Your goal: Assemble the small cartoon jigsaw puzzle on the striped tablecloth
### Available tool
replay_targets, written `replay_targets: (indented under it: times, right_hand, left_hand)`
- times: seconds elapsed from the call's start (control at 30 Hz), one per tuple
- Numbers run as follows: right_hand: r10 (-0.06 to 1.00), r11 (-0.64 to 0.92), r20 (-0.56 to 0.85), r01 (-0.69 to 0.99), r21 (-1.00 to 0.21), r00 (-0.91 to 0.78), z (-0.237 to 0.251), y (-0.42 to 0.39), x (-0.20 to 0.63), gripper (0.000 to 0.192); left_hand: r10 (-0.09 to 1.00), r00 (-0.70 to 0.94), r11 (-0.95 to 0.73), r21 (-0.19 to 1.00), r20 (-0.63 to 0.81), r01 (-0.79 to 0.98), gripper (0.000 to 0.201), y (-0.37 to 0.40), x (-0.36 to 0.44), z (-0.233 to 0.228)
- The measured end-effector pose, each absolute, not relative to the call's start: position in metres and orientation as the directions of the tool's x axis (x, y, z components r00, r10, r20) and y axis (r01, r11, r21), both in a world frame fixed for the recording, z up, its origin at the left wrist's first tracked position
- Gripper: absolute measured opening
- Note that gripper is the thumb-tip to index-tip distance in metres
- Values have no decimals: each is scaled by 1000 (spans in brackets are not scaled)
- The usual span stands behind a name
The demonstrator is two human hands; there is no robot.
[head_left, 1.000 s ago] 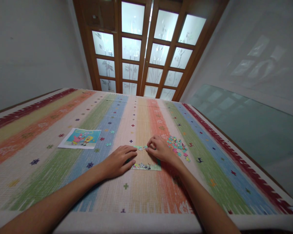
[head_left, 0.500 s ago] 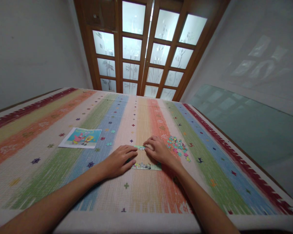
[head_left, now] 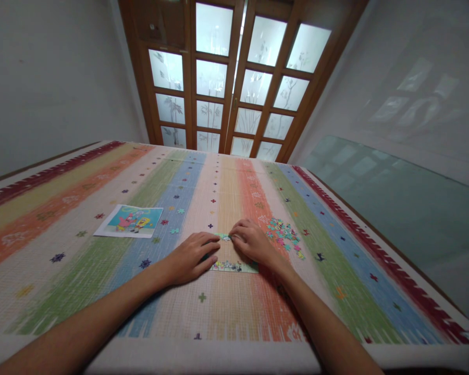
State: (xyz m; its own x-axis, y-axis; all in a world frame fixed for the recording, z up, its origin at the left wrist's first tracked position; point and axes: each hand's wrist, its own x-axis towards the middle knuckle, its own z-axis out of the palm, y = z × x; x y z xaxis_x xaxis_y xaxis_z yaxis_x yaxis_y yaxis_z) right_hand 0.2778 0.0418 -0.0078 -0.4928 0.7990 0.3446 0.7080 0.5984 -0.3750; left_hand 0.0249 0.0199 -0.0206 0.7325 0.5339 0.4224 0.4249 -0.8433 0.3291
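Note:
A partly joined jigsaw puzzle (head_left: 234,266) lies flat on the striped cloth between my hands, with a colourful strip along its near side and another at its far side. My left hand (head_left: 193,256) rests over its left side, palm down, fingers extended and thumb apart. My right hand (head_left: 253,242) is at the far strip, fingers bent and fingertips together at a small puzzle piece (head_left: 226,238); the fingers partly cover it. Right of that hand is a pile of loose puzzle pieces (head_left: 284,235).
A printed cartoon picture (head_left: 135,222) lies to the left. Two teal puzzle pieces (head_left: 174,230) sit between it and my left hand. The striped cloth (head_left: 101,291) covers the table. Beyond are wooden glazed doors (head_left: 229,104), and a greenish glass panel (head_left: 394,198) leans at the right wall.
Hardly anything differs. The fingertips of my right hand have shifted very slightly at the far strip; my left hand stays in place.

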Motion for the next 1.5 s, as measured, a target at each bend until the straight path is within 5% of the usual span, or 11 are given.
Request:
replay_targets:
  times: [0.17,0.47,1.5]
  right_hand:
    - [786,615,369,684,-392,-495,-12,43,279,25]
    - [817,521,515,713,-469,-259,-4,51,299,27]
    - [830,478,426,852,-211,-360,-22,23,319,24]
  left_hand:
    - [537,730,-842,327,424,429,25,20,24,-22]
    - [516,743,-855,305,426,419,25,20,25,-20]
    - [522,734,-848,358,433,392,22,18,24,-12]
